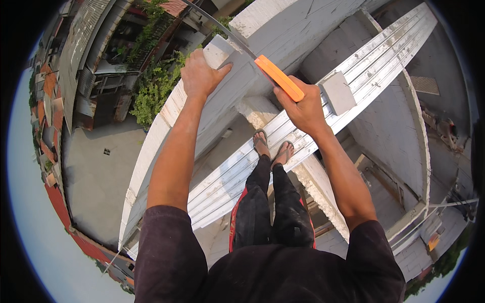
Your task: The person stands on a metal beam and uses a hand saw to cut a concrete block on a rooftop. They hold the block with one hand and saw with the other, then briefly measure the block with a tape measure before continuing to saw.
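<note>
My right hand (305,107) is closed round the orange handle of a hand saw (279,78). The saw's thin blade (222,27) points up and to the left, past the far side of a pale block (218,50) on the wall top. On that block rests my left hand (200,76), fingers over its outer edge and thumb stretched along the near side. Whether the blade touches the block I cannot tell. The pale block wall (160,123) curves away to the lower left below my left hand.
My sandalled feet stand on a ribbed metal plank (376,63) that runs diagonally across. A loose pale block piece (339,93) lies on it, right of my right hand. Below are rooms with cross walls (321,189). Beyond the wall lie a paved yard (103,177) and green shrubs (156,93).
</note>
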Available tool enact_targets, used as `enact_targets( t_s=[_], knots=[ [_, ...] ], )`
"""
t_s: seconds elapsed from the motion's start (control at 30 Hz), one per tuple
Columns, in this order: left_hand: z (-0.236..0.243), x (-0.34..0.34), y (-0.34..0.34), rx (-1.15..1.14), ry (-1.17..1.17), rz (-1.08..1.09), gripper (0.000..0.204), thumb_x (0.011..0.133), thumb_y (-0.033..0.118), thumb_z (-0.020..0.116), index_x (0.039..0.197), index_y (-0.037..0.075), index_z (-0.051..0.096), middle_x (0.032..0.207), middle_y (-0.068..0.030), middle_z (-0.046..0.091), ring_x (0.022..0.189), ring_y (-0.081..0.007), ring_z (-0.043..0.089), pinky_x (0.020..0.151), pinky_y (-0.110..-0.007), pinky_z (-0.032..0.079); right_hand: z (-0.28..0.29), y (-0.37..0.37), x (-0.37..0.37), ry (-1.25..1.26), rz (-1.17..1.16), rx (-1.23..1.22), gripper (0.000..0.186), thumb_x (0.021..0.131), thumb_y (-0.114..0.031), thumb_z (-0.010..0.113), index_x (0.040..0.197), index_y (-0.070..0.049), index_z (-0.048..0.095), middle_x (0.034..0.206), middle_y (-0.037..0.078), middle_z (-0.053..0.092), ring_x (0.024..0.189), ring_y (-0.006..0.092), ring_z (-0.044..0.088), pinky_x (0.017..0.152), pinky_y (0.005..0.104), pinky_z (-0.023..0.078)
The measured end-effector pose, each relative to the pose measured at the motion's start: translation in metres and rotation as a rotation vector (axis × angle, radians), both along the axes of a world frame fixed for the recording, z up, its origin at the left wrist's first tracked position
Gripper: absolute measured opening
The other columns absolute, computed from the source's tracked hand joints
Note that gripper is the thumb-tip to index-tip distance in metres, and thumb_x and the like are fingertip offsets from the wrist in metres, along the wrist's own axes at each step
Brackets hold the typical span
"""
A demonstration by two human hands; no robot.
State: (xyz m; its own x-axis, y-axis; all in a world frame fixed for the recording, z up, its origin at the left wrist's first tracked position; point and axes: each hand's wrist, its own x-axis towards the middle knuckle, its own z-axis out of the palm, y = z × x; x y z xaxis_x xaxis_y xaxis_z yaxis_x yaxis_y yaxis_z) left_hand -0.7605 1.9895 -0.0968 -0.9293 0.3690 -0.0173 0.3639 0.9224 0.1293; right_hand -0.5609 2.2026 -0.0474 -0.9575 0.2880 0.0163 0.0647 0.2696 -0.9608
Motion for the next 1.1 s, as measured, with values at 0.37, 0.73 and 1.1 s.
enact_targets(
  t_s=[0.37,0.73,1.1],
  knots=[
    [0.006,0.003,0.004,0.012,-0.008,0.005,0.090,0.072,0.063,0.084,0.125,-0.005,0.059,0.121,-0.0216,0.066,0.119,-0.0380,0.061,0.099,-0.051,0.049,-0.014,0.002,0.009,0.037,0.051,0.067,0.019,0.095,-0.016,0.072,0.094,0.003,0.067,0.065,0.014,0.057,0.054,0.0236,0.050,0.058,0.0348,0.045],
    [0.005,0.000,0.008,0.008,0.032,-0.018,0.087,0.073,0.061,0.084,0.123,-0.006,0.060,0.118,-0.0222,0.068,0.114,-0.0398,0.064,0.095,-0.052,0.052,-0.035,0.006,0.008,-0.003,0.018,0.105,0.025,0.096,-0.021,0.070,0.092,0.003,0.066,0.066,0.015,0.060,0.055,0.0260,0.051,0.059,0.0381,0.046],
    [0.001,0.001,0.001,0.120,0.074,-0.087,0.108,0.074,0.065,0.084,0.149,-0.002,0.045,0.140,-0.0248,0.056,0.133,-0.0408,0.054,0.106,-0.053,0.048,0.049,0.003,0.188,0.049,-0.185,0.128,0.016,0.081,-0.010,0.072,0.079,0.000,0.061,0.066,0.012,0.051,0.052,0.0337,0.050,0.051,0.0395,0.038]
  ],
)
